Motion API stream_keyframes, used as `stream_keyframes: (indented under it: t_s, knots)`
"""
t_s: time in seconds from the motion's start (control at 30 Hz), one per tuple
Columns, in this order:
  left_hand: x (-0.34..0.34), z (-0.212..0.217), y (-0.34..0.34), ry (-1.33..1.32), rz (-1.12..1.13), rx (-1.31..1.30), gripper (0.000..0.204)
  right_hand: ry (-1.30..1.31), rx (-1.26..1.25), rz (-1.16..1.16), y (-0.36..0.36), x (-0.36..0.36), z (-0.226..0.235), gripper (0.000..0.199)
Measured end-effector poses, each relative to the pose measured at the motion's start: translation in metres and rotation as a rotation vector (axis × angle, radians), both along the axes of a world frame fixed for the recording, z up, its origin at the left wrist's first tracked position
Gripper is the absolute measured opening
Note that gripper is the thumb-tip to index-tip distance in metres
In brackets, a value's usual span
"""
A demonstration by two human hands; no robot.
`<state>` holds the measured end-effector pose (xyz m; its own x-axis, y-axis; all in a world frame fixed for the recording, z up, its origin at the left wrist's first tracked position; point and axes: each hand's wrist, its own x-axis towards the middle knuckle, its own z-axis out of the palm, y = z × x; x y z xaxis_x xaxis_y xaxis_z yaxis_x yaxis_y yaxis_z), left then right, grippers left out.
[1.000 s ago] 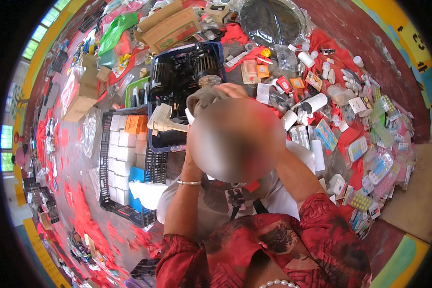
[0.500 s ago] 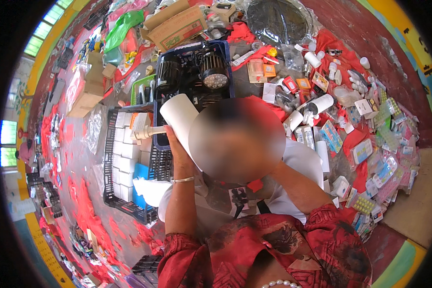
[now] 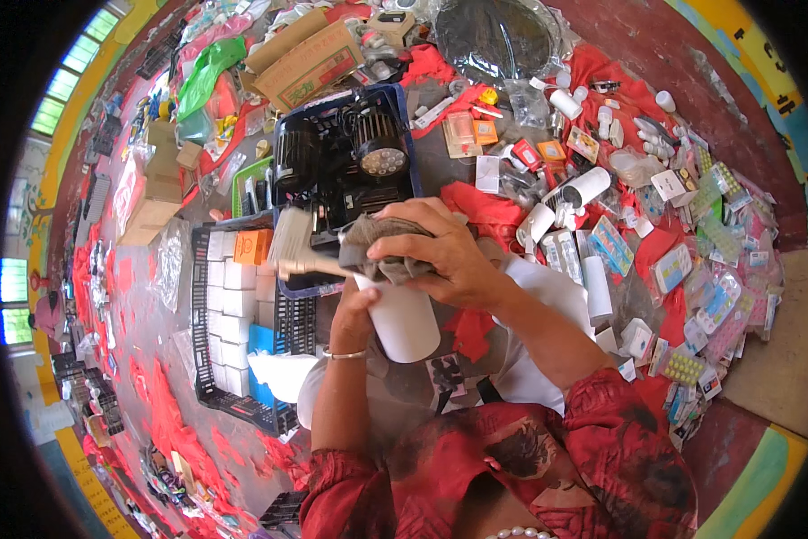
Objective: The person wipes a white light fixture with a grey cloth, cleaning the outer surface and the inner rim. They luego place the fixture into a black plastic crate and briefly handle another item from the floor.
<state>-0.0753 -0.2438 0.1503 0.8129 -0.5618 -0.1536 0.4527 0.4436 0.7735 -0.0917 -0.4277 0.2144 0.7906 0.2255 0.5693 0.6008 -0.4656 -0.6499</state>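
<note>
My left hand [image 3: 353, 314] is closed round a white cylindrical track light [image 3: 406, 322], held up in front of my chest. From its upper end a pale arm leads to a beige track adapter [image 3: 289, 244], smeared by motion. A crumpled grey-brown cloth [image 3: 366, 241] lies against that upper end, pressed there by my right hand [image 3: 458, 262]. The fingers of my right hand bend over the cloth. My left fingers are partly hidden behind the light.
Ahead stands a blue bin [image 3: 415, 148] with black spotlights [image 3: 381, 154] in it. A black crate [image 3: 204, 373] holds small white boxes [image 3: 233, 310] at left. Beyond is an open cardboard box [image 3: 309, 76]. Packages, bottles and blister packs [image 3: 682, 366] cover the floor at right.
The track light has swung from leaning up and left to hanging lower right, nearer my chest. My right hand, blurred out earlier, now shows with the cloth at its upper end.
</note>
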Motion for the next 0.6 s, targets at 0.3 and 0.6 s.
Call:
stream_keyframes:
  t_s: [0.3, 0.6]
  knots:
    - [0.01, -0.005, 0.029, -0.087, -0.053, 0.333, 0.091, 0.339, 0.495, -0.427, -0.038, 0.024, -0.01, 0.033]
    - [0.013, 0.011, 0.004, -0.44, -0.098, 0.493, 0.092, 0.365, -0.037, -0.059, -0.012, 0.015, 0.004, 0.028]
